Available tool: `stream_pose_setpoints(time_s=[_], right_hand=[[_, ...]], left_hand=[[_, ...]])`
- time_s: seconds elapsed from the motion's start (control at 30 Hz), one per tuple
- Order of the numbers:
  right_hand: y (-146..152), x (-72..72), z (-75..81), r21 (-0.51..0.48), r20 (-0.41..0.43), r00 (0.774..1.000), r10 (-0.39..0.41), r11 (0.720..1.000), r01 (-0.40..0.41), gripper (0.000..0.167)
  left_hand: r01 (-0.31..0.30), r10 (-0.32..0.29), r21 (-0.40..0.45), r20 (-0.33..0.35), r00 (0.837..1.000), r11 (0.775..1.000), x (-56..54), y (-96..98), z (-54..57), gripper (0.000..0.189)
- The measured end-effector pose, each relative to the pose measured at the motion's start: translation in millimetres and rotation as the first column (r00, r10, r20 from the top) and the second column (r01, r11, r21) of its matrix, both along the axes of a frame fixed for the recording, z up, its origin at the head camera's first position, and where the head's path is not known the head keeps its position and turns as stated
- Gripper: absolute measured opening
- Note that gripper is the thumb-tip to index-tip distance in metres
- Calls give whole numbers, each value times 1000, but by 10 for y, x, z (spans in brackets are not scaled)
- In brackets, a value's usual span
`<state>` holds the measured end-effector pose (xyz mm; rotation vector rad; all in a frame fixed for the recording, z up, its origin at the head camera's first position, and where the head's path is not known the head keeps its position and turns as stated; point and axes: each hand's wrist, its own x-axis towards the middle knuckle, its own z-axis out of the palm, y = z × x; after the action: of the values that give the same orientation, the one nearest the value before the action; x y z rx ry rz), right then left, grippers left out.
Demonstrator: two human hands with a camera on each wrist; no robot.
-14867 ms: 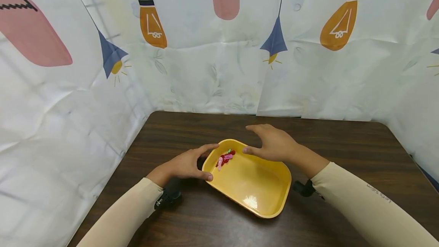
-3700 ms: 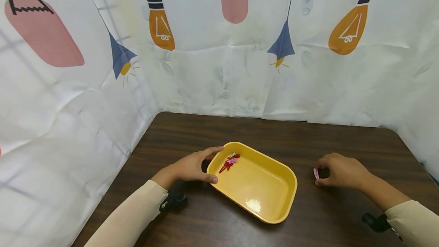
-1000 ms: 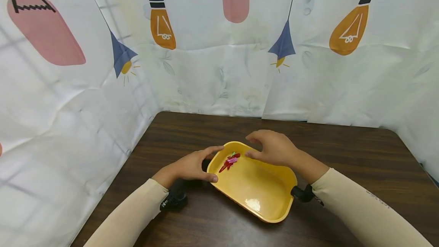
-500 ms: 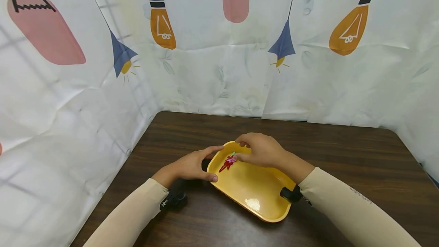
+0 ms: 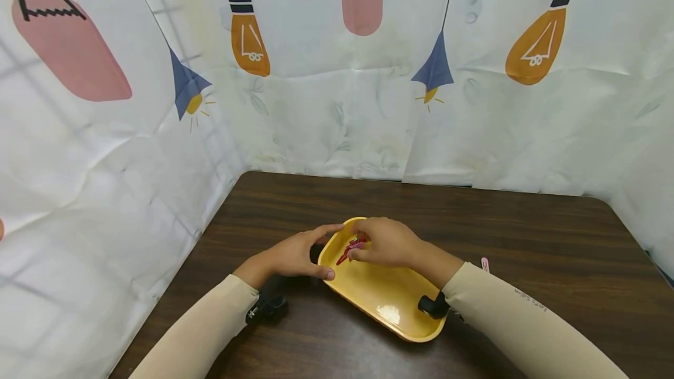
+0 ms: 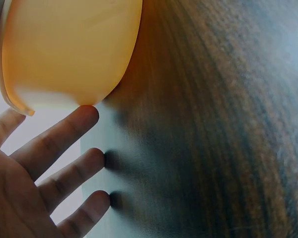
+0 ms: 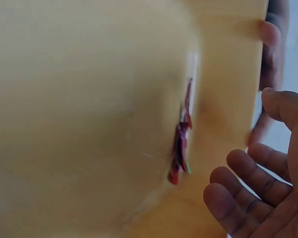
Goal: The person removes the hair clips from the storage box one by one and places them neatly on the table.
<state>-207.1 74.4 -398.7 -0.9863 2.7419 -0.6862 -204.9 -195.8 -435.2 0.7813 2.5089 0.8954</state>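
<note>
A yellow plastic tray (image 5: pixel 389 285) lies at an angle on the table. In its left end is a small heap of snap hair clips (image 5: pixel 344 253), red and pink, with a bit of green showing in the right wrist view. My left hand (image 5: pixel 295 256) spans that end, thumb tip at the near rim and straight, spread fingers touching the outer wall; ring and little fingertips meet the table. Over the heap is my right hand (image 5: pixel 387 243), fingers loosely bent and apart, nothing between them. It partly hides the clips. A pink hair clip (image 5: pixel 485 264) lies on the table, partly behind the right sleeve.
The dark wood table (image 5: pixel 295 332) is backed by white printed sheets (image 5: pixel 326 121) at the rear and left. Black wrist cameras sit under both wrists; the right wrist camera (image 5: pixel 433 307) overlaps the tray's right end.
Earlier my right hand held a pink hair clip at the table's right; that clip now lies there. The hand has since come left and lowered over the clips. My left hand stays at the tray.
</note>
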Motion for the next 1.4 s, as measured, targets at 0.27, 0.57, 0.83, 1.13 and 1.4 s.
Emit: stream_pose_setpoints(time_s=[0.27,0.57,0.83,1.13,1.4], right_hand=[[-82,9,-112,43,0,1000,30,999,-30,46],[-119,3,-202,66,0,999,49,997,-49,40],[-148,-19,-227,88,16,998,56,995,-57,39],[-181,-31,-259,77,41,997,62,995,-65,26],[-209,-32,-277,126,43,998,34,991,-39,23]], left_hand=[[23,-23,26,-6,1000,999,8,-10,-15,97],[28,-28,23,-7,1000,999,11,-12,-18,96],[27,-26,23,-16,1000,999,12,-15,-14,96],[40,-39,14,-27,999,999,6,-14,-6,96],[50,-49,24,-25,998,998,7,-17,-1,97]])
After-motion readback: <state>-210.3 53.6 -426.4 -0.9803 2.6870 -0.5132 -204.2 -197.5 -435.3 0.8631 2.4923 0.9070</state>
